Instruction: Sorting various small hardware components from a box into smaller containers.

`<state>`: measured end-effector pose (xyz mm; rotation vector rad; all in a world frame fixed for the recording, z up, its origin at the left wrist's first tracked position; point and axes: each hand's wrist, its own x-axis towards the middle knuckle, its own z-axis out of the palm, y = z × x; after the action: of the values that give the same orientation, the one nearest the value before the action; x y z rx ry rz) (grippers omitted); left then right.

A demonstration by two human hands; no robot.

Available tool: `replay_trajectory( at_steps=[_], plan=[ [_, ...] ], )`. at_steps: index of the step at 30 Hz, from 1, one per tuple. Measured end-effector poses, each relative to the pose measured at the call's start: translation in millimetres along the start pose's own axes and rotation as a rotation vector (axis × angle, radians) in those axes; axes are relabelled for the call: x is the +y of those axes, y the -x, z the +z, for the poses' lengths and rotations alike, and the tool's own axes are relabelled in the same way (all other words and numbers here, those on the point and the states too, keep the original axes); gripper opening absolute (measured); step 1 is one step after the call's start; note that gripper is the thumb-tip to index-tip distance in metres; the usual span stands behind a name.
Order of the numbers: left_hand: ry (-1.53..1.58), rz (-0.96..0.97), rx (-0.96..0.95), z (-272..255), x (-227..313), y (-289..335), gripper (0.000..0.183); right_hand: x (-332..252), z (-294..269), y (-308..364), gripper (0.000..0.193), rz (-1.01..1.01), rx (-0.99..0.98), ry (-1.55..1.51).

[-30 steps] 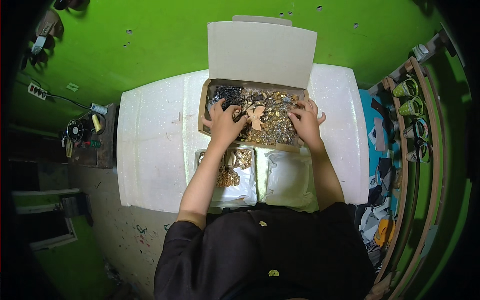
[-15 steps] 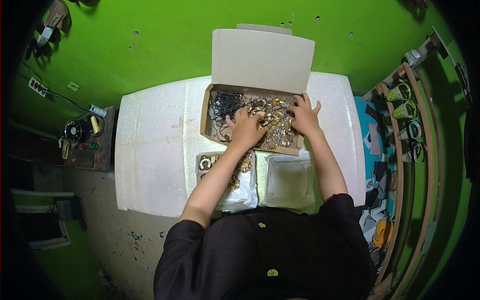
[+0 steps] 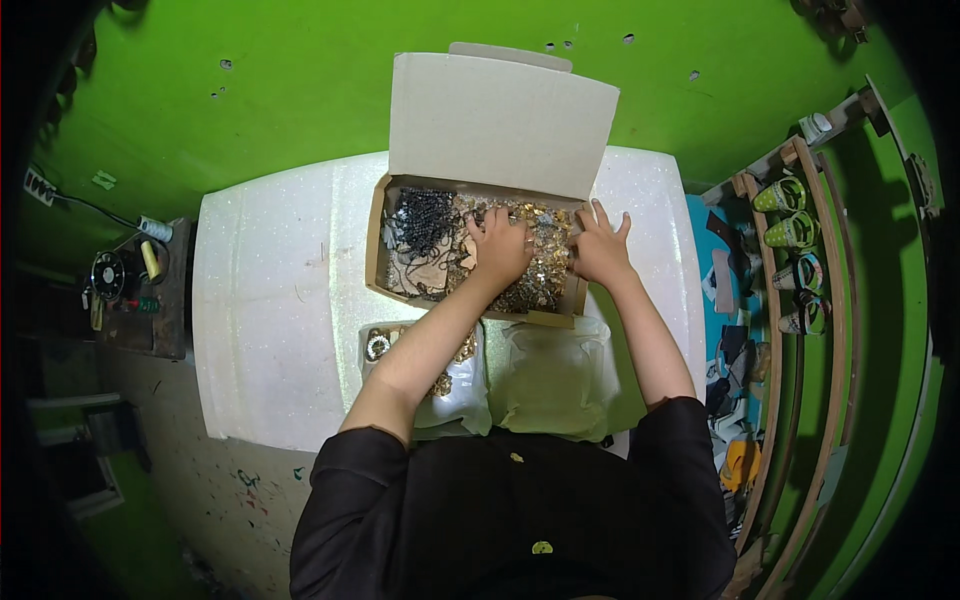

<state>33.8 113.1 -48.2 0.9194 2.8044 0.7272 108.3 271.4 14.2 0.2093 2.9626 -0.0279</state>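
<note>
An open cardboard box (image 3: 376, 262) lies on the pale table, its lid (image 3: 500, 120) raised at the back. Inside, a heap of black beads (image 3: 425, 220) fills the left, and a spread of gold and clear bead-like pieces (image 3: 550, 262) covers the right. Over the middle of these pieces is my left hand (image 3: 502, 250), palm down, fingers apart and bent, their tips partly hidden. At the box's right wall my right hand (image 3: 605, 252) reaches over the edge with fingers spread, some tips touching the pieces. I see nothing gripped in either hand.
In front of the box sit a plastic-lined tray (image 3: 455, 395) with gold ornaments and a translucent container (image 3: 555, 380). A wooden rack (image 3: 822, 200) with sandals (image 3: 790, 230) stands at right. At far left, thread spools (image 3: 152, 260) rest on a dark stand (image 3: 165, 325).
The view has shifted, so the box appears further left. My left hand has moved rightward over the pieces, nearer my right hand, showing more of the black beads. The right hand stays at the wall.
</note>
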Motion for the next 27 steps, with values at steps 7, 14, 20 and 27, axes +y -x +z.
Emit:
replay_trajectory(
  at_steps=[7, 14, 20, 27],
  plan=[
    [0.209, -0.022, -0.035, -37, 3, 16, 0.015, 9, 17, 6, 0.006, -0.005, 0.088, -0.074],
    [0.304, -0.161, 0.028, -93, -27, 63, 0.019, -24, -8, 40, 0.006, 0.097, 0.335, -0.430],
    [0.403, -0.336, 0.162, -139, -66, 152, 0.023, -33, -8, 68, 0.018, 0.111, 0.349, -1.141],
    [0.314, -0.531, 0.173, -141, -93, 264, 0.021, -92, 38, 125, 0.022, 0.098, 0.236, -1.177]
  ],
)
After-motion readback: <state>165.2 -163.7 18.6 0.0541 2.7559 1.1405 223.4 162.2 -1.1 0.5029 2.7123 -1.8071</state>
